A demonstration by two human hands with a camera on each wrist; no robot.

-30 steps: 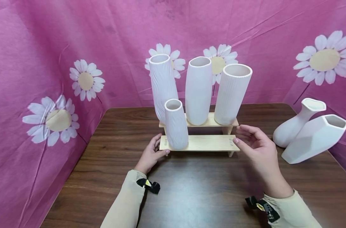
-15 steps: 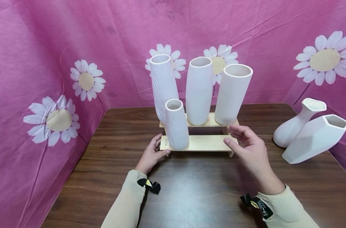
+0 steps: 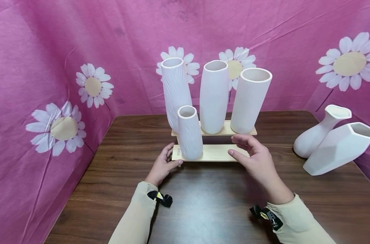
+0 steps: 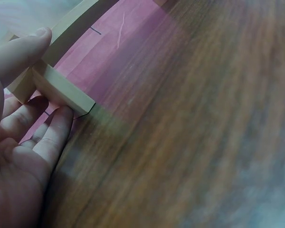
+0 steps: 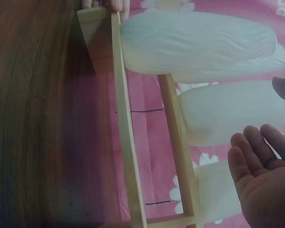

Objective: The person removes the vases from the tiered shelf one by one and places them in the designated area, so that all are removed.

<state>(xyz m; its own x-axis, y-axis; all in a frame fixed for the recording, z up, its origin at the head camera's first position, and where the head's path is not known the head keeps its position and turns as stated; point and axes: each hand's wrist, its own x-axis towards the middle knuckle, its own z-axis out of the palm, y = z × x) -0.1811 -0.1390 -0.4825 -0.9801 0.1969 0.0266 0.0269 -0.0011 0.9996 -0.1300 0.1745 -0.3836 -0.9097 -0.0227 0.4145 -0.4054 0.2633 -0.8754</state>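
Observation:
A two-step light wooden stand (image 3: pixel 217 153) is on the table. On its lower step, at the left, stands a small white wavy vase (image 3: pixel 190 139). The upper step bears a tall wavy vase (image 3: pixel 175 91), a smooth vase (image 3: pixel 213 98) and a ribbed vase (image 3: pixel 250 101), all white. My left hand (image 3: pixel 162 166) grips the lower step's left end; in the left wrist view its thumb (image 4: pixel 26 53) lies at the board and the fingertips touch the leg. My right hand (image 3: pixel 255 157), fingers parted from the thumb and holding nothing, overlaps the lower step's right end.
Two more white vases are at the table's right side: one with a narrow neck (image 3: pixel 319 135) and a flat angular one (image 3: pixel 335 149). A pink cloth with daisies (image 3: pixel 136 67) hangs behind the brown wooden table (image 3: pixel 127 145).
My right hand has moved left, from beside the stand's right end to over the lower step's right part. The left hand keeps its grip, and the vases stay where they were.

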